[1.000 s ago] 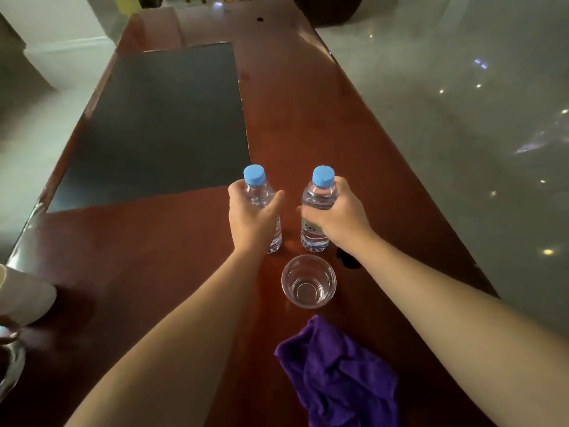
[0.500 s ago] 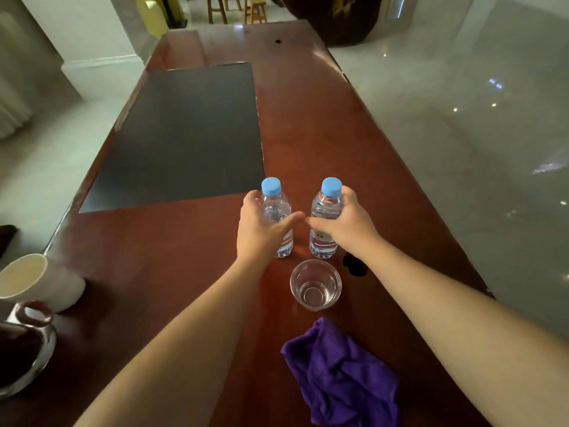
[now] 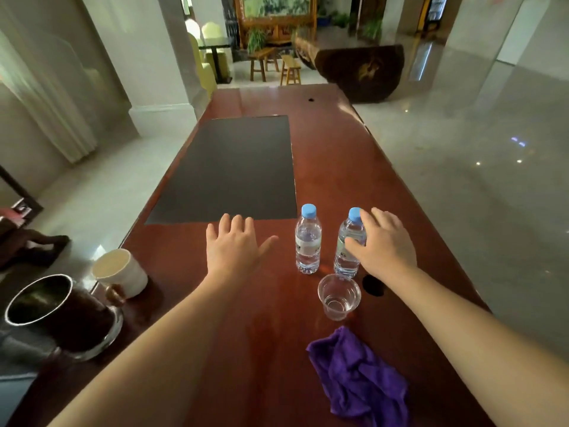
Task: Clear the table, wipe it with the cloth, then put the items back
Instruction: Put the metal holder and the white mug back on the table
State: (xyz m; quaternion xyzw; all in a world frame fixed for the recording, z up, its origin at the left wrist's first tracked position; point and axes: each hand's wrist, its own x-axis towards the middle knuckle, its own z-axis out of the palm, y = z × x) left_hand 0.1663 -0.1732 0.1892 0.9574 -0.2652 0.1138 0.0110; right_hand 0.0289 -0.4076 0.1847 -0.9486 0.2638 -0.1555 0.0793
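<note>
Two clear water bottles with blue caps stand upright side by side on the red-brown wooden table [image 3: 338, 155]. My left hand [image 3: 234, 245] hovers open with spread fingers, well to the left of the left bottle [image 3: 308, 238] and apart from it. My right hand [image 3: 381, 241] is at the right bottle [image 3: 346, 254]; its fingers are stretched out behind the cap and the thumb still touches the bottle's front. An empty clear plastic cup [image 3: 338, 295] stands just in front of the bottles. A crumpled purple cloth [image 3: 360, 377] lies nearer me.
A large black mat [image 3: 234, 167] covers the table's far left half. At the left edge stand a white mug [image 3: 121, 272] and a dark metal pot on a glass dish [image 3: 55, 312]. A black hole [image 3: 373, 285] sits in the tabletop by my right wrist. Shiny floor surrounds the table.
Both bottles now stand on the table. My left hand has let go of the left bottle and moved left. My right hand's fingers have loosened on the right bottle. The view has tilted up.
</note>
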